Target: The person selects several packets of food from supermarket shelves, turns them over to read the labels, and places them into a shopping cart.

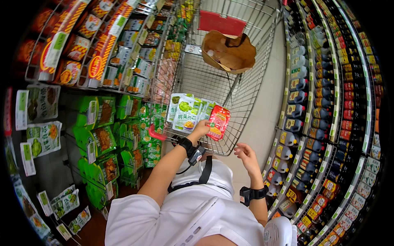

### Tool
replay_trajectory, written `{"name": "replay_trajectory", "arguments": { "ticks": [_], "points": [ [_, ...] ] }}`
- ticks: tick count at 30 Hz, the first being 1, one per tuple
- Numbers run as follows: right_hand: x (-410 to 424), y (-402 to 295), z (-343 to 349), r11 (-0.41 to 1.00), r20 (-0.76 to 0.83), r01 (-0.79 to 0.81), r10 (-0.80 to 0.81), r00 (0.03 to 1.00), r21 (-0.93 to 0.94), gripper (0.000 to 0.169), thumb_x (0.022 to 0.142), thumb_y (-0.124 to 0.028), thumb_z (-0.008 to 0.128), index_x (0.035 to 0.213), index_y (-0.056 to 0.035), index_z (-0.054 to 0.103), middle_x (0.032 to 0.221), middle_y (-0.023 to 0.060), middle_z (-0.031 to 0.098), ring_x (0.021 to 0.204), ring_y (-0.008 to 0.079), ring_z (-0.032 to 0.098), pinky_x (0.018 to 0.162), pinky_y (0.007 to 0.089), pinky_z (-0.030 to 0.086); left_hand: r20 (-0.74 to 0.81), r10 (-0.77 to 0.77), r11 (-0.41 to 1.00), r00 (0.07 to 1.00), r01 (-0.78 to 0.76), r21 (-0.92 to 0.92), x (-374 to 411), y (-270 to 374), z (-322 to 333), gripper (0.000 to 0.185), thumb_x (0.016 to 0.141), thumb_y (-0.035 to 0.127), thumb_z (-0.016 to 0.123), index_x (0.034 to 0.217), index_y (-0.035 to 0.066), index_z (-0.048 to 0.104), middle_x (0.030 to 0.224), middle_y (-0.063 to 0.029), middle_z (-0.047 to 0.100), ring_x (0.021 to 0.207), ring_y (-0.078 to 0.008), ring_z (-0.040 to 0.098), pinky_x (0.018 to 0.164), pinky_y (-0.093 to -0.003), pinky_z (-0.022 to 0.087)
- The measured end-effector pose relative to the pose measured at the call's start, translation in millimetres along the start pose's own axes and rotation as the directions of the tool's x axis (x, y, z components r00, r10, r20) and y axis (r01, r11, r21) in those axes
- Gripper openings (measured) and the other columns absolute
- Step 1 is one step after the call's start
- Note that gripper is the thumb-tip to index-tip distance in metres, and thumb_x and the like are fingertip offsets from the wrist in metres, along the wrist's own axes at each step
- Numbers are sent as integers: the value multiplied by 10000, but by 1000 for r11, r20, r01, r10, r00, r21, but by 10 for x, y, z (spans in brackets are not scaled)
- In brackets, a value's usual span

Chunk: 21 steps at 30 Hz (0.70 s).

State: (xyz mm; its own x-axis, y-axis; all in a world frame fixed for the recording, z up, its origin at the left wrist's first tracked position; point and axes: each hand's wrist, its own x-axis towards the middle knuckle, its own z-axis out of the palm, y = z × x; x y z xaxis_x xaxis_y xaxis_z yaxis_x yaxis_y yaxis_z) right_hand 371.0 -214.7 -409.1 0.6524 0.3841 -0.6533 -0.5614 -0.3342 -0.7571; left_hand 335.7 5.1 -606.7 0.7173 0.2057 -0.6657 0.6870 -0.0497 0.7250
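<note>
My left hand [202,128] grips the left edge of a red food pouch [219,122] over the near end of a wire shopping cart [246,101]. Just left of it, several white-and-green food pouches [186,113] overlap in a fanned row, partly covering one another. Whether these pouches rest on the cart's wire or on something beneath is hidden. My right hand [246,152] is held beside the cart's near right corner, holding nothing, its fingers bent and apart.
A brown paper bag [229,52], its top open, stands farther along in the cart near a red panel [221,23]. Shelves of bottles and jugs [295,93] line the right side. Hanging green packets [104,141] and shelved bagged foods [77,47] flank the left.
</note>
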Motion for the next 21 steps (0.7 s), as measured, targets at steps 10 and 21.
{"name": "replay_trajectory", "arguments": {
  "ticks": [10,21],
  "points": [
    [503,-877,1238,935,466,343,-264,845,-92,217,820,-57,515,1020,25,509,888,78,589,846,128,551,741,247,438,-288,147,910,946,-243,-336,-1385,745,-1586,265,762,108,538,1002,-3,535,792,-51,580,686,-108,540,620,-244,436],
    [-462,-2437,3028,662,848,706,-503,168,252,297,803,-40,547,1088,11,483,993,84,569,926,151,548,813,279,433,-757,545,718,360,-667,200,-4111,1648,-2743,193,816,125,548,964,2,556,887,-52,600,797,-119,565,721,-263,452]
  ]
}}
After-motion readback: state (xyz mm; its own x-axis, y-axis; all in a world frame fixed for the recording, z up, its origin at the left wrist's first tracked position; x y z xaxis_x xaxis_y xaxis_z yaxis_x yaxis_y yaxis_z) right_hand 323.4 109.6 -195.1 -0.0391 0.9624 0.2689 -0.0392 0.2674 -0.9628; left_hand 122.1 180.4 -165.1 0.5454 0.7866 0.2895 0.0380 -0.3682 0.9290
